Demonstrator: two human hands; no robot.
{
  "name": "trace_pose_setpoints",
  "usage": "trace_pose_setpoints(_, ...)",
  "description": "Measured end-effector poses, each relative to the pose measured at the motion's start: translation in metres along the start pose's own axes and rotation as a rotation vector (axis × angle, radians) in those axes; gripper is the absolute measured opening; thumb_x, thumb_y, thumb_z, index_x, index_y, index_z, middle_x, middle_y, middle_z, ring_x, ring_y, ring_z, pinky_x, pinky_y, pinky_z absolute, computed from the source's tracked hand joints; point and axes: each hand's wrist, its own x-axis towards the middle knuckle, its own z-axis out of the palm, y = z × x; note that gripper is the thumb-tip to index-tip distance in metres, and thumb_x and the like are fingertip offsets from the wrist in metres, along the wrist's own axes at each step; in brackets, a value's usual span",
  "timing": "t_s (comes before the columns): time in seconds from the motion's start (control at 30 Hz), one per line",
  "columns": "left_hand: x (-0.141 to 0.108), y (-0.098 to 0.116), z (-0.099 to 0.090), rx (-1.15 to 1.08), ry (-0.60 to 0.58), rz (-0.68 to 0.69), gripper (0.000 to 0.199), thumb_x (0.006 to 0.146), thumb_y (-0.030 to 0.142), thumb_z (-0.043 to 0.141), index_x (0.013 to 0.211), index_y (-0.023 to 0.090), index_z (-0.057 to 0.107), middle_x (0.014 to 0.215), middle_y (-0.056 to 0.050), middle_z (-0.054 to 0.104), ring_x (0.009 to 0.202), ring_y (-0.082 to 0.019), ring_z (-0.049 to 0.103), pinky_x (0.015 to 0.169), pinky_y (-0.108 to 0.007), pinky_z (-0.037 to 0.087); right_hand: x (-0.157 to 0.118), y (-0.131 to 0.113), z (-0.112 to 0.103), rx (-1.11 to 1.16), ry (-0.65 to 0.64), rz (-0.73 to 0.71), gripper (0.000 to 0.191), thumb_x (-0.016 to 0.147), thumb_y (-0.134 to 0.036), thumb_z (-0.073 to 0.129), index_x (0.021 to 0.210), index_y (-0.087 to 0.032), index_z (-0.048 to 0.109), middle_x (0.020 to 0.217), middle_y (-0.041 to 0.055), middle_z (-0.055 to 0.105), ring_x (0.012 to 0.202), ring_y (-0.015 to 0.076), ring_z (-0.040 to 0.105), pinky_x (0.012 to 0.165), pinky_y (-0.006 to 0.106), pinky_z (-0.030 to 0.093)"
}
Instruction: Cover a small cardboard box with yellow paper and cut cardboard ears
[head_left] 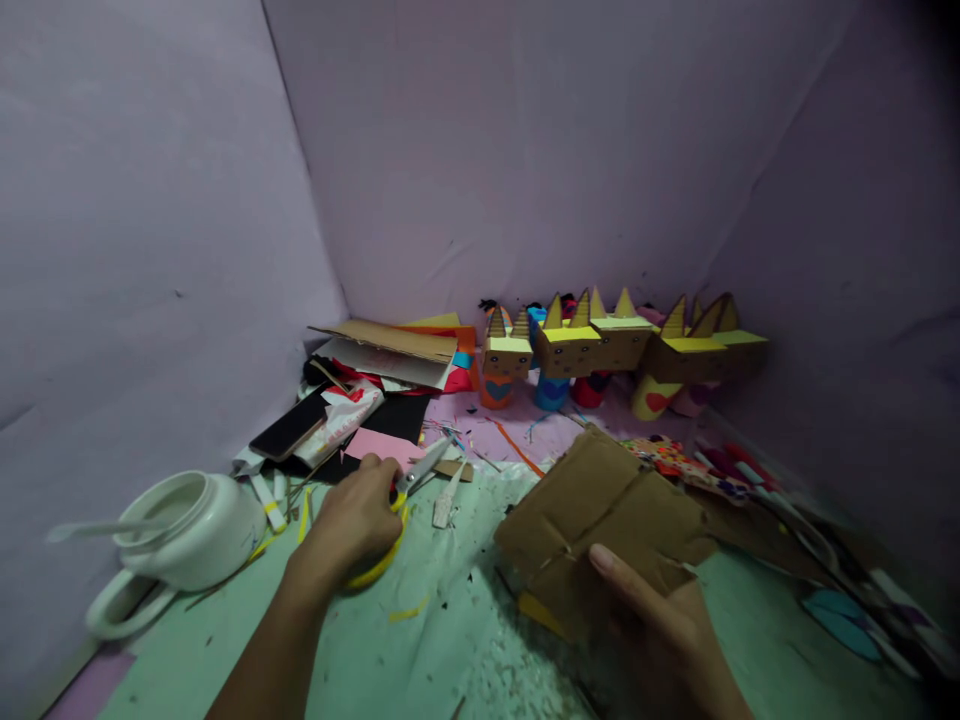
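My left hand (366, 515) is closed around the yellow handle of a pair of scissors (421, 468). The metal blades point away to the upper right, close above the table. A folded piece of brown cardboard (600, 510) is gripped in my right hand (652, 620), with the thumb lying on its near face and the other fingers hidden behind it. Small paper scraps (448, 500) lie near the blade tips. Beyond them is a pink sheet of paper (384, 447).
Several cardboard-headed animal figures (570, 352) stand along the back. At left are a white pot (202, 530) with a stick in it, a phone (291, 422) and stacked cardboard (397, 345). Markers (750, 470) and patterned paper (675, 458) lie at right. Walls close in on three sides.
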Motion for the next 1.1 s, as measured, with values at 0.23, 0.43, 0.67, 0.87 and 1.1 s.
trace_pose_setpoints(0.23, 0.015, -0.023, -0.003, 0.017, 0.180, -0.176, 0.038, 0.067, 0.011, 0.044, 0.103, 0.016, 0.055, 0.108, -0.015, 0.051, 0.096, -0.030, 0.054, 0.070, -0.036, 0.042, 0.000, 0.013, -0.002, -0.034, -0.071, 0.132, 0.046, 0.059, -0.033, 0.076, 0.100, -0.017, 0.065, 0.094, 0.0141, 0.071, 0.089, 0.0338, 0.064, 0.077, 0.046, 0.050)
trace_pose_setpoints(0.43, 0.012, -0.003, 0.004, 0.056, 0.236, -0.074, 0.038, 0.071, 0.013, 0.043, 0.106, 0.016, 0.057, 0.108, -0.014, 0.052, 0.104, -0.030, 0.047, 0.082, -0.039, 0.038, -0.002, 0.021, -0.003, -0.041, -0.104, 0.244, 0.049, 0.054, -0.032, 0.079, 0.097, -0.013, 0.064, 0.086, 0.0148, 0.071, 0.081, 0.0325, 0.066, 0.076, 0.048, 0.050)
trace_pose_setpoints(0.67, 0.012, 0.025, 0.019, 0.097, 0.234, 0.082, 0.044, 0.062, 0.008, 0.047, 0.104, 0.015, 0.058, 0.107, -0.014, 0.053, 0.100, -0.031, 0.047, 0.082, -0.043, 0.035, -0.008, 0.021, 0.007, 0.013, -0.116, 0.302, 0.056, 0.055, -0.031, 0.078, 0.106, -0.017, 0.059, 0.084, 0.0113, 0.071, 0.076, 0.0290, 0.067, 0.074, 0.045, 0.050)
trace_pose_setpoints(0.87, 0.019, 0.017, 0.020, 0.037, 0.248, 0.079, 0.024, 0.077, 0.012, 0.040, 0.082, 0.014, 0.063, 0.090, -0.014, 0.059, 0.089, -0.028, 0.053, 0.077, -0.040, 0.037, -0.005, 0.017, 0.013, -0.094, -0.095, 0.260, 0.043, 0.055, -0.034, 0.077, 0.090, -0.014, 0.063, 0.067, 0.0056, 0.068, 0.051, 0.0180, 0.060, 0.044, 0.026, 0.045)
trace_pose_setpoints(1.1, 0.042, 0.030, 0.027, -0.129, 0.294, 0.116, 0.044, 0.074, 0.017, 0.048, 0.117, 0.015, 0.049, 0.119, -0.015, 0.053, 0.116, -0.031, 0.038, 0.096, -0.049, 0.023, 0.043, -0.011, 0.053, -0.452, -0.059, 0.235, 0.021, 0.058, -0.025, 0.070, 0.073, -0.014, 0.061, 0.050, -0.0015, 0.057, 0.040, 0.0093, 0.046, 0.034, 0.018, 0.031)
